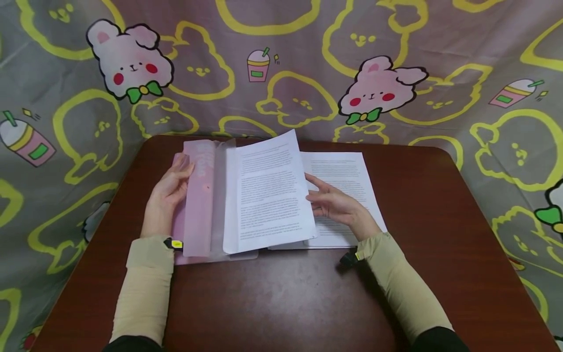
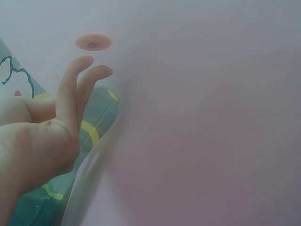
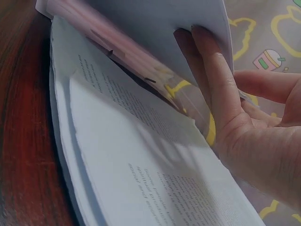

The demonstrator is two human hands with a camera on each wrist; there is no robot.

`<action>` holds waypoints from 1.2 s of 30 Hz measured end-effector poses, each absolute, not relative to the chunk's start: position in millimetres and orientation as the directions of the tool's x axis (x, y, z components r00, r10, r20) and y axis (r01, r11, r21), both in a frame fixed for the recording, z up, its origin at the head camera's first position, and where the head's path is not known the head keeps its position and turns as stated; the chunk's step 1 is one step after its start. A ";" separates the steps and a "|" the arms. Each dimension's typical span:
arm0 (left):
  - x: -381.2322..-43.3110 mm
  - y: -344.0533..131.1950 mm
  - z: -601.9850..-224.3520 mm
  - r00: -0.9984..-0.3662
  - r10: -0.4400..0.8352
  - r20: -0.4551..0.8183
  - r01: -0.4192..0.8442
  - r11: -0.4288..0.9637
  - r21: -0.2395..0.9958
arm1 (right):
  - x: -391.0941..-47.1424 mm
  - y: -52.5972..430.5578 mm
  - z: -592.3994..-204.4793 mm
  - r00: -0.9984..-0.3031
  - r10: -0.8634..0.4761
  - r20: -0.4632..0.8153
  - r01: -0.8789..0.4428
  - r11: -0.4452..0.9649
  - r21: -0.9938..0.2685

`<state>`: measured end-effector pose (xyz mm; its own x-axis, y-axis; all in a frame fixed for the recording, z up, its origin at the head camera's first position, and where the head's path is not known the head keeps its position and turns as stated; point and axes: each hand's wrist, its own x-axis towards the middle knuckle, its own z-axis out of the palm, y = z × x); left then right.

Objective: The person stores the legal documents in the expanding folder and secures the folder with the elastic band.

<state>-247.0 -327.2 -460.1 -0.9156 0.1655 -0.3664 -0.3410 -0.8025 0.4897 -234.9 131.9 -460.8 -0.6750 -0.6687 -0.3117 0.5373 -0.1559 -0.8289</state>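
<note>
A pink folder (image 1: 199, 210) lies opened at the left of the table, its cover raised. My left hand (image 1: 166, 193) grips the cover by its left edge; in the left wrist view two fingertips of this hand (image 2: 59, 125) meet the pale plastic (image 2: 202, 132). Beside the cover, printed paper (image 1: 270, 200) stands tilted up over a translucent sleeve (image 1: 218, 200). My right hand (image 1: 337, 205) pinches the paper's right edge, fingers (image 3: 218, 75) behind it. Under that hand lies a stack of printed sheets (image 3: 113, 146).
The dark brown wooden table (image 1: 281, 303) extends in front of the folder and to both sides. A patterned cloth (image 1: 290, 54) with cartoon rabbits hangs along the table's back and sides. Each wrist wears a small black camera (image 1: 349, 259) over a beige sleeve.
</note>
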 end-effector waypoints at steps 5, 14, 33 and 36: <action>-247.2 -325.6 -459.3 -0.917 0.170 -0.361 -0.343 -0.798 0.496 | -234.5 130.0 -461.3 -0.676 -0.669 -0.309 0.534 -0.156 -0.831; -249.7 -325.8 -460.4 -0.919 0.180 -0.350 -0.344 -0.799 0.493 | -235.2 130.4 -460.1 -0.697 -0.640 -0.323 0.521 -0.141 -0.842; -248.7 -322.5 -462.6 -0.916 0.172 -0.363 -0.356 -0.765 0.536 | -234.6 125.9 -462.0 -0.687 -0.657 -0.311 0.505 -0.124 -0.854; -249.2 -321.2 -461.2 -0.920 0.159 -0.357 -0.348 -0.751 0.561 | -234.8 127.3 -461.4 -0.688 -0.662 -0.299 0.499 -0.132 -0.856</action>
<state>-249.2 -321.2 -461.2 -0.9202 0.1594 -0.3575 -0.3481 -0.7508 0.5613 -234.8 127.3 -461.4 -0.6877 -0.6617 -0.2987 0.4990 -0.1320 -0.8565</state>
